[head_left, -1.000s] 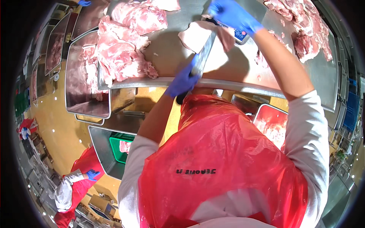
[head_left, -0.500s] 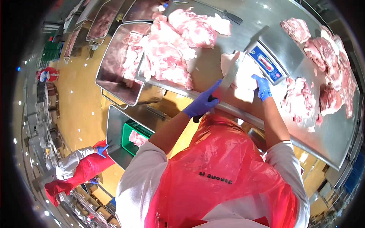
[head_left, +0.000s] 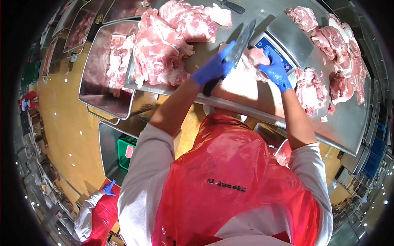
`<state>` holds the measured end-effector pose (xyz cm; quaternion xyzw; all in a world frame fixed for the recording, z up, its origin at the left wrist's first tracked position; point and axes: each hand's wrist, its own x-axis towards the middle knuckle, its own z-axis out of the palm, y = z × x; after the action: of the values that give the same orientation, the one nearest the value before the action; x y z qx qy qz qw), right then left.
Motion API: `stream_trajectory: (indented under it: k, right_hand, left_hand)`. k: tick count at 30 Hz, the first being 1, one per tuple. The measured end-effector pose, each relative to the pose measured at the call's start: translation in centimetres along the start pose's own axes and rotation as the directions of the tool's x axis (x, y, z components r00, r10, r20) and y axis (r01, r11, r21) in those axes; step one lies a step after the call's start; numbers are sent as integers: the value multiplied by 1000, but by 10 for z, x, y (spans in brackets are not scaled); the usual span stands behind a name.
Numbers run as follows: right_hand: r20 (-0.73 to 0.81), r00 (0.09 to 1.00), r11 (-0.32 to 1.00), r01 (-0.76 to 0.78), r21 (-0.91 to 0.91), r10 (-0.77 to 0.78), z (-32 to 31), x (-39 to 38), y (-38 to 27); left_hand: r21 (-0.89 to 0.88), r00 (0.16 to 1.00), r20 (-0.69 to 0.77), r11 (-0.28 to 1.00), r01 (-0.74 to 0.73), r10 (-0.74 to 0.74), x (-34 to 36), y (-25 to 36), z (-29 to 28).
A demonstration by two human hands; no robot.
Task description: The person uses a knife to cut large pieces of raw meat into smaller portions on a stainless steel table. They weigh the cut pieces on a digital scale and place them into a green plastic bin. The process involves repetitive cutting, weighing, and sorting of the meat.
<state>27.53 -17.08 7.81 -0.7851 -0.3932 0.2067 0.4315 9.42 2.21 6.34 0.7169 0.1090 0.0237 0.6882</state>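
Observation:
My left hand (head_left: 211,69) is closed round the dark handle of a large knife, whose steel blade (head_left: 242,41) points up and to the right. My right hand (head_left: 275,69), in a blue glove like the left, grips a pink piece of meat (head_left: 256,57) with thumb and fingers at the front of a steel scale (head_left: 289,35) with a blue panel. Below the blade lies a pale, brightly lit slab (head_left: 240,82); I cannot tell its edges clearly.
The steel table (head_left: 336,127) bears meat heaps at left (head_left: 160,53) and right (head_left: 340,57), plus another knife (head_left: 232,8). Steel bins (head_left: 88,90) stand left; below them is a green crate (head_left: 122,153) in a bin. A co-worker in a red apron (head_left: 104,213) is at lower left.
The view has swung. My right hand came down from the scale's far side and now grips meat at its front. The knife in my left hand has risen since half a second ago.

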Motion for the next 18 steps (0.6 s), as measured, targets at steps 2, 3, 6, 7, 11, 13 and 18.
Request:
stream_trajectory:
  k: [2,3,6,7,11,13,18]
  right_hand:
    - [53,999,1000,1,-31,0,2,14,-27]
    - [71,997,997,23,-77,-18,2,20,-35]
    - [69,995,983,84,-161,-74,2,34,-53]
    - [59,995,978,86,-188,-76,1,37,-54]
    - [4,990,964,142,-224,-144,-3,49,-40]
    - [67,991,973,128,-191,-117,1,45,-56]
    - [164,927,904,367,-221,-337,26,30,-93]
  left_hand:
    - [-79,998,4,995,-60,61,28,4,-6]
    - [-178,999,31,984,-18,24,41,8,-8]
    - [-178,993,118,983,38,-17,36,10,-11]
    - [-139,988,156,990,20,2,16,12,-9]
    - [-124,930,304,960,251,-204,-73,26,10]
    - [-208,902,309,904,374,-302,-106,25,14]
    - [2,985,157,997,76,-75,-26,-1,49]
